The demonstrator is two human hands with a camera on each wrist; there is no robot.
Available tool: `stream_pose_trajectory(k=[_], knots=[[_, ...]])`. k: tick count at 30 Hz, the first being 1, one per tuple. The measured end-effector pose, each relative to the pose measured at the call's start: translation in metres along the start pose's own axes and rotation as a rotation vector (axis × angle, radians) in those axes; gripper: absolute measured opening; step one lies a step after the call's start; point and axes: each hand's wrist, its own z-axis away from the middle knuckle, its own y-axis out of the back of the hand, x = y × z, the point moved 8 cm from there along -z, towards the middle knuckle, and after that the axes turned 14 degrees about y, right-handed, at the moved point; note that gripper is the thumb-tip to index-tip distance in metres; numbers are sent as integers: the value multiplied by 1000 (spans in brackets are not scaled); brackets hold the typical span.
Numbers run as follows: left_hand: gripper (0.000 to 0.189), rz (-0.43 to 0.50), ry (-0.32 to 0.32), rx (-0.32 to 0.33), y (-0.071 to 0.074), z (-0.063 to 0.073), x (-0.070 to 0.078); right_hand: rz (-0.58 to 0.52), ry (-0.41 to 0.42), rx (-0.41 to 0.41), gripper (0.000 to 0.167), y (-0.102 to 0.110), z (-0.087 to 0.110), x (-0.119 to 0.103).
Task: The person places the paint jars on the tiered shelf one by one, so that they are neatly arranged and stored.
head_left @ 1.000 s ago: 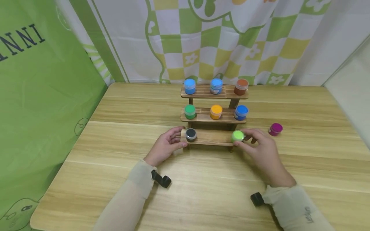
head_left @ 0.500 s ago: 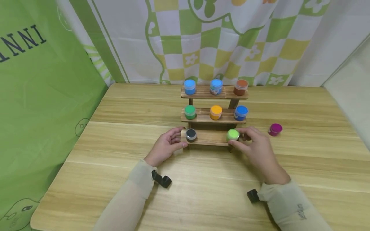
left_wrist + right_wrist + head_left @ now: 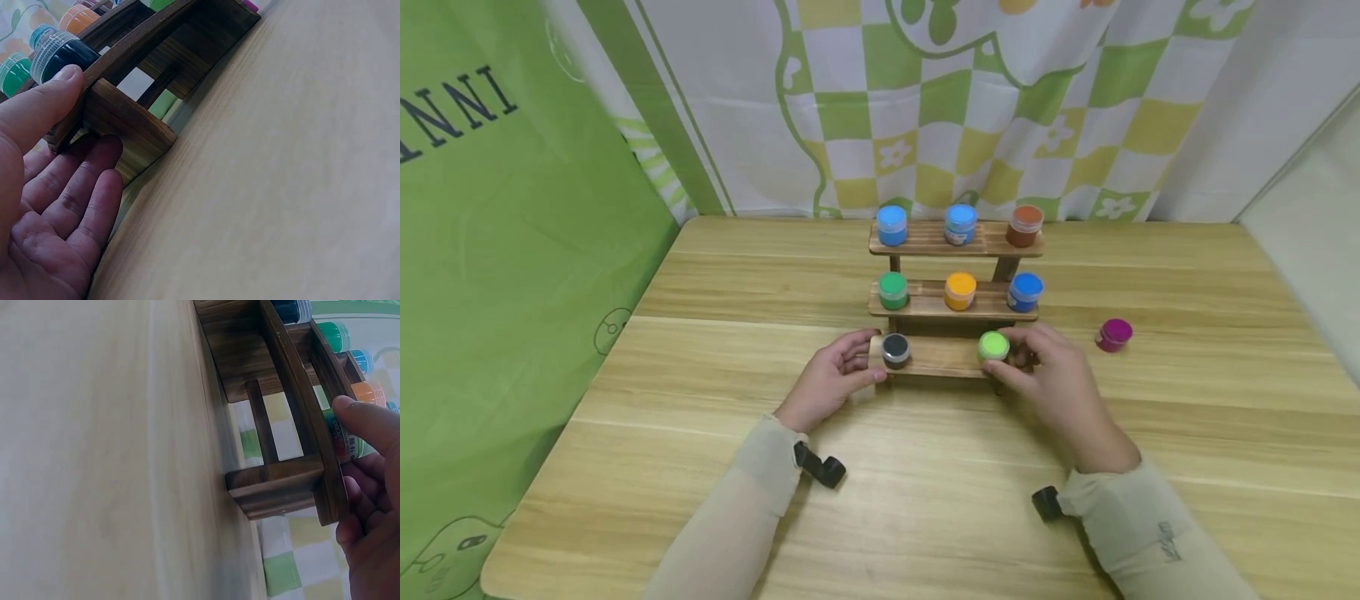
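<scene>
My right hand (image 3: 1051,379) pinches a light green paint jar (image 3: 994,347) between thumb and fingers, at the right part of the lowest tier of a three-tier wooden shelf stand (image 3: 943,357). In the right wrist view, the jar's printed label (image 3: 347,440) shows beneath the thumb. The left hand (image 3: 835,375) holds the left end of that same tier. Its thumb lies at the front edge close to a black paint jar (image 3: 895,351), while the fingers reach around the end and under the board, as the left wrist view shows (image 3: 75,194).
Green (image 3: 892,290), orange (image 3: 960,290) and blue (image 3: 1025,292) jars stand on the middle tier. Two light blue jars (image 3: 892,225) and a brown jar (image 3: 1024,226) occupy the top one. A purple jar (image 3: 1114,335) sits on the wooden table (image 3: 880,500), right of the stand. A checked curtain (image 3: 910,108) hangs behind.
The right hand has shifted left along the bottom tier with the light green jar, away from the tier's right end. The left hand stays where it was.
</scene>
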Motion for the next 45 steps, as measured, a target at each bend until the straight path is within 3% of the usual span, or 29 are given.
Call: stream_pose_trajectory(k=[6,29,40,45], knots=[[63,-2,31,-2,-2,-1,1,9,4,-1,36,-3,-3,-6],[62,-11,-5,8,0,1,3,2,-50,-32,44,-29,-15,-19],[61,0,-17,7,0,1,2,10,24,-18,41,-29,-14,-22],[61,-1,-17,7,1,0,0,-28,16,-13,38,-27,-12,-18]])
